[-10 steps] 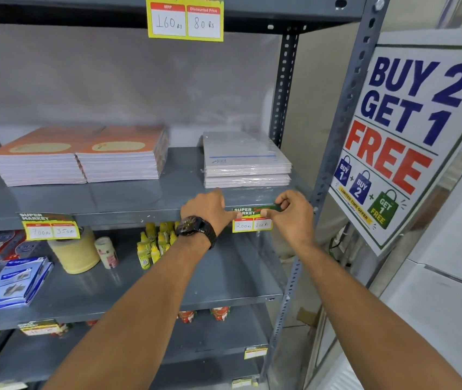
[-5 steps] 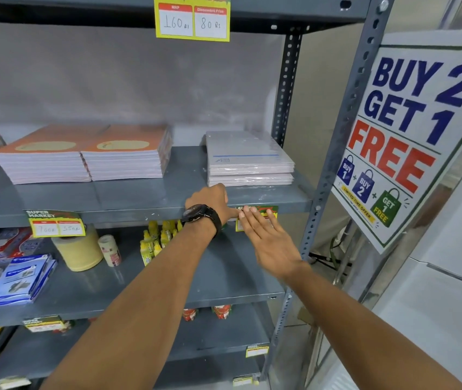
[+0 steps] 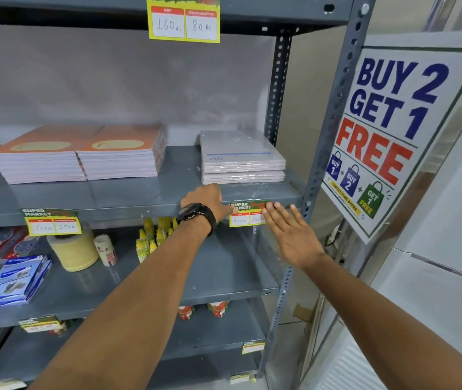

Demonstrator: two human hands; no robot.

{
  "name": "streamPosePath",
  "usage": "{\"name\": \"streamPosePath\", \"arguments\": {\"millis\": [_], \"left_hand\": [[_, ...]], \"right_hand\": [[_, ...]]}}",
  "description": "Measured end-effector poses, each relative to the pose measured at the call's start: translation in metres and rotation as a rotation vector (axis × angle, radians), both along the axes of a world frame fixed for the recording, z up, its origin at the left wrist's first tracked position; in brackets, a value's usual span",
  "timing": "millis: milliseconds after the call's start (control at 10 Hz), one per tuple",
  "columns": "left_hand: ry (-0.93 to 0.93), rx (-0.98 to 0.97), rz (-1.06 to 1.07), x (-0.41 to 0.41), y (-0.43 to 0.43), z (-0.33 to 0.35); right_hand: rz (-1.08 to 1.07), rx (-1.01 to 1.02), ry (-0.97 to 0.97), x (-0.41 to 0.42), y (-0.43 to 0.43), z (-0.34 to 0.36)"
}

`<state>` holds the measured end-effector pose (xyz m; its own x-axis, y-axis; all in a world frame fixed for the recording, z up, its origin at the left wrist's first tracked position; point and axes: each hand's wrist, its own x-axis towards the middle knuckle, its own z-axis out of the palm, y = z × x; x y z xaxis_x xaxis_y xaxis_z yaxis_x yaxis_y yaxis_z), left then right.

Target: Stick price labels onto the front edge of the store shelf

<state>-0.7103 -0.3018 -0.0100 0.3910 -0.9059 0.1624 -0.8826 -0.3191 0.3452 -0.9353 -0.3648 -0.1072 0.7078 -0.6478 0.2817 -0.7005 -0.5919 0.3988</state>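
Observation:
A yellow-and-green price label (image 3: 245,215) reading 200 and 100 sits on the front edge of the grey middle shelf (image 3: 128,211), near its right end. My left hand (image 3: 205,199), with a black watch on the wrist, rests on the shelf edge and its thumb presses the label's left side. Fingers spread flat, my right hand (image 3: 288,232) touches the label's right part with its fingertips. Another label (image 3: 52,222) hangs on the same edge at the left. A third label (image 3: 184,19) is stuck on the shelf above.
Stacks of orange notebooks (image 3: 80,154) and wrapped white pads (image 3: 242,157) lie on the middle shelf. Below are tape rolls (image 3: 75,249), yellow bottles (image 3: 151,239) and blue packs (image 3: 15,280). A "Buy 2 Get 1 Free" poster (image 3: 393,130) hangs right of the upright post (image 3: 334,114).
My right hand went from pinching the label's right end to lying flat and open, sliding over it. My left hand has stayed on the shelf edge.

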Motion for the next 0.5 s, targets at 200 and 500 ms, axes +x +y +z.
{"name": "streamPosePath", "arguments": {"millis": [200, 500], "left_hand": [[-0.107, -0.003, -0.041, -0.005, 0.008, -0.005], [-0.334, -0.269, -0.182, 0.077, 0.067, 0.002]], "right_hand": [[-0.087, 0.068, -0.055, 0.013, 0.019, 0.008], [0.117, 0.378, -1.264, 0.052, 0.103, 0.115]]}}
